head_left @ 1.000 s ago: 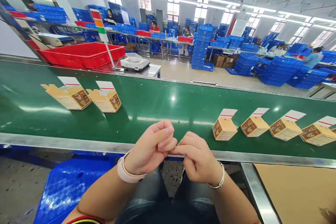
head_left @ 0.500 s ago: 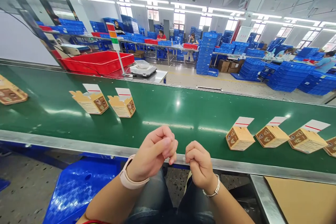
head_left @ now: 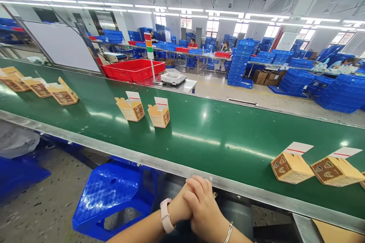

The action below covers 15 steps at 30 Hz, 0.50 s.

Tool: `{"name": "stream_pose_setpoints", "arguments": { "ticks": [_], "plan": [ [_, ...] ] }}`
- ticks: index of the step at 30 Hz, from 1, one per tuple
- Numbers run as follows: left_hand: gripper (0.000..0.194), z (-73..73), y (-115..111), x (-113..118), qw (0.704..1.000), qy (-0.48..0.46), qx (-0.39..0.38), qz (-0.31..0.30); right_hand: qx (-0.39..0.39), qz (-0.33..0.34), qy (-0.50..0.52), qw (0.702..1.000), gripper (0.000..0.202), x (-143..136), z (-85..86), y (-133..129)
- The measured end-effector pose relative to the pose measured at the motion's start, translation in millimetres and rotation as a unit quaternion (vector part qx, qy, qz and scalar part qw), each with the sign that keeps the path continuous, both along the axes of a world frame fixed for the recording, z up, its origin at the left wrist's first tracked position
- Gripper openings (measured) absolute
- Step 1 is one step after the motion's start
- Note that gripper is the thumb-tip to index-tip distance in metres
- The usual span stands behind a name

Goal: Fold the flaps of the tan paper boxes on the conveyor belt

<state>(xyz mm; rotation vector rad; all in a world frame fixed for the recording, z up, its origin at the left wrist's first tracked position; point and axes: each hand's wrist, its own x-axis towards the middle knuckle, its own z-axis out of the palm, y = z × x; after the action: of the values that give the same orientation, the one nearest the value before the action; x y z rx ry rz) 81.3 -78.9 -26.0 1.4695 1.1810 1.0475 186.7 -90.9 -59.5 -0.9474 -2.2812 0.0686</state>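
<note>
In the head view my two hands are clasped together at the belt's near metal edge. My right hand (head_left: 204,205), with a thin silver bracelet, folds its fingers over my left hand (head_left: 180,204), which wears a pale pink band at the wrist. Most of my left fingers are hidden beneath the right ones. No object shows in either hand. Beyond them runs a green conveyor belt (head_left: 211,136). Two small brown-and-cream cartons with raised white flaps, one a carton (head_left: 160,117), stand left of centre. Another such carton (head_left: 292,168) is among those tilted at the right.
More open cartons (head_left: 63,94) sit on the belt at far left. A blue plastic stool (head_left: 110,186) stands below left. Across the belt are a red bin (head_left: 134,71), a scale (head_left: 173,78) and a signal light (head_left: 149,45). Several people work at far tables among stacked blue crates (head_left: 241,62).
My hands, apart and loosely curled before, have come together, the right closing over the left. The view has turned left, bringing more cartons in at the left side.
</note>
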Motion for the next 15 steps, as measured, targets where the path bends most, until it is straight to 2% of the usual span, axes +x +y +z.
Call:
{"name": "stream_pose_setpoints", "arguments": {
  "ticks": [2, 4, 8, 15],
  "plan": [
    [0.019, -15.9, -19.8, 1.7, 0.995, 0.039, 0.032, 0.086, -0.043, 0.024, -0.050, 0.998, 0.055, -4.6, -16.4, -5.7],
    [0.028, -31.3, -36.3, 5.1, 0.984, 0.083, 0.068, 0.143, -0.087, 0.036, -0.089, 0.992, 0.055, -8.2, -29.5, -8.0],
    [0.032, -49.9, -48.2, 13.9, 0.972, 0.146, 0.090, 0.162, -0.123, 0.039, -0.124, 0.984, 0.052, -14.5, -42.4, -5.9],
    [0.026, -54.2, -40.8, 30.5, 0.954, 0.213, 0.094, 0.187, -0.152, 0.036, -0.125, 0.980, 0.054, -14.9, -34.6, -0.5]
  ]
}}
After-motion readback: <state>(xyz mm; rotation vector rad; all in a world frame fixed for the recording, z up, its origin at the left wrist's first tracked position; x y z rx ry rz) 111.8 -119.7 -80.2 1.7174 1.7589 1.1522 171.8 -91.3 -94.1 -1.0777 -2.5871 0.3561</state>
